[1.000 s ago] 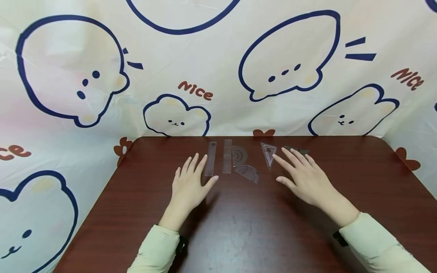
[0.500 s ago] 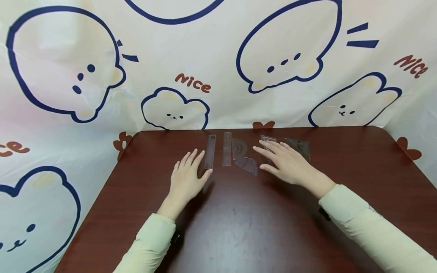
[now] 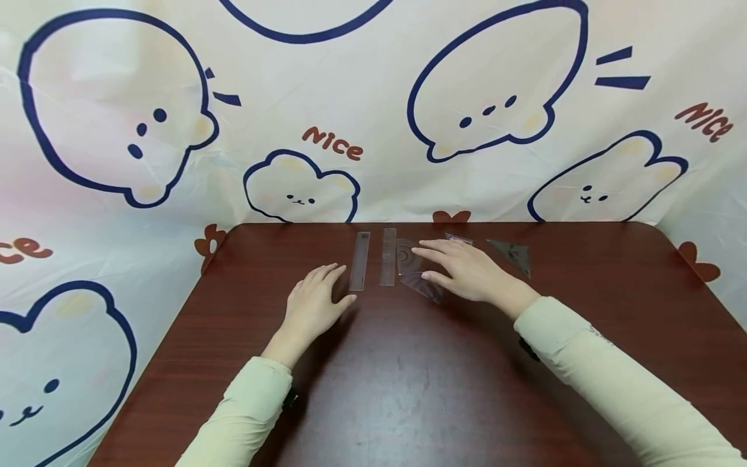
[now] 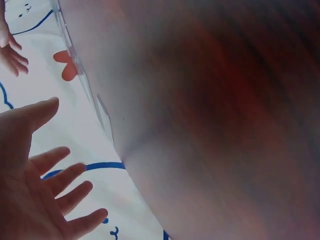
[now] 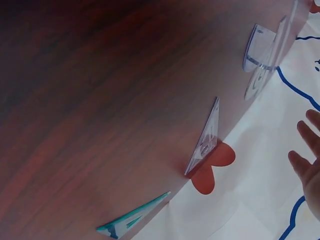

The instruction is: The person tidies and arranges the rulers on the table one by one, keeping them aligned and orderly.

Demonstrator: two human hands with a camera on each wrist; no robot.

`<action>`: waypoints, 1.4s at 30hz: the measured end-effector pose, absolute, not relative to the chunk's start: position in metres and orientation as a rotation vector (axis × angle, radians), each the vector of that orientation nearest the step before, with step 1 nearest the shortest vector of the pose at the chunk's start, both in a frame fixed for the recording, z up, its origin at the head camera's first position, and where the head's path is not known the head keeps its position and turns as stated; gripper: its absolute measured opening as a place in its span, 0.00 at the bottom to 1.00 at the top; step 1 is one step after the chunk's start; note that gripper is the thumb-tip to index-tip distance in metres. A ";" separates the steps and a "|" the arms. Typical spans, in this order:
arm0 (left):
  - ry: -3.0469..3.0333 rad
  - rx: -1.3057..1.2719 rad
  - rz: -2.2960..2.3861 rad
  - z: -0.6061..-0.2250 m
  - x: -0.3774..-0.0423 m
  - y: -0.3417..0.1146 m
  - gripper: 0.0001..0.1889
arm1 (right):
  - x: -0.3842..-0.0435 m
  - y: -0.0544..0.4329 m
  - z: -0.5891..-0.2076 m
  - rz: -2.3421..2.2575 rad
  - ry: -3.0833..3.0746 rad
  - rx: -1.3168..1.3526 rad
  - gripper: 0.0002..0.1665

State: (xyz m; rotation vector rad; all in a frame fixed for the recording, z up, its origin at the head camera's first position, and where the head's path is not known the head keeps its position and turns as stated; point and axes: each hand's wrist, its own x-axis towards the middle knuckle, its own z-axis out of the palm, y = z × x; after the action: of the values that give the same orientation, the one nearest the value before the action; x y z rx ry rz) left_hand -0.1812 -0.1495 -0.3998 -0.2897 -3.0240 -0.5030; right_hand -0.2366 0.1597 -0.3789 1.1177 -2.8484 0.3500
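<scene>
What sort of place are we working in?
Probably a staged tabletop work area: a reddish-brown table, a cartoon-printed sheet hung behind and beside it, and clear rulers near the far edge.

Behind the dark reddish-brown tabletop point(image 3: 379, 389) and along its sides hangs a pale, creased sheet point(image 3: 382, 110). Navy-outlined cartoon animals point(image 3: 300, 185) spread above and left of the tabletop, red "Nice" lettering point(image 3: 338, 145) sits above it, and red flowers point(image 3: 707, 271) flank its rounded far corners. Light gleams on its near middle.
</scene>
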 end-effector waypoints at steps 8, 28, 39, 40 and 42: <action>-3.038 -0.403 -0.445 -0.397 -0.192 -0.154 0.27 | -0.257 0.147 -0.377 0.420 -2.885 1.115 0.30; -3.052 -0.519 -0.458 -0.408 -0.210 -0.172 0.22 | -0.292 0.109 -0.383 0.704 -3.000 0.916 0.25; -3.033 -0.550 -0.440 -0.405 -0.217 -0.174 0.19 | -0.314 0.084 -0.377 0.737 -3.051 0.882 0.22; -3.028 -0.550 -0.436 -0.404 -0.218 -0.174 0.19 | -0.317 0.082 -0.376 0.737 -3.047 0.886 0.22; -3.031 -0.550 -0.426 -0.404 -0.218 -0.175 0.19 | -0.322 0.077 -0.374 0.724 -3.045 0.901 0.22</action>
State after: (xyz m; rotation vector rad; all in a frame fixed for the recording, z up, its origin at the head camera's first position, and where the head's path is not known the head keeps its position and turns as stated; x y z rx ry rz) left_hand -0.2184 -0.1748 -0.4040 -0.5497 -3.0309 -0.4258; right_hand -0.3223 0.0768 -0.3740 0.9013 -3.0454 0.7239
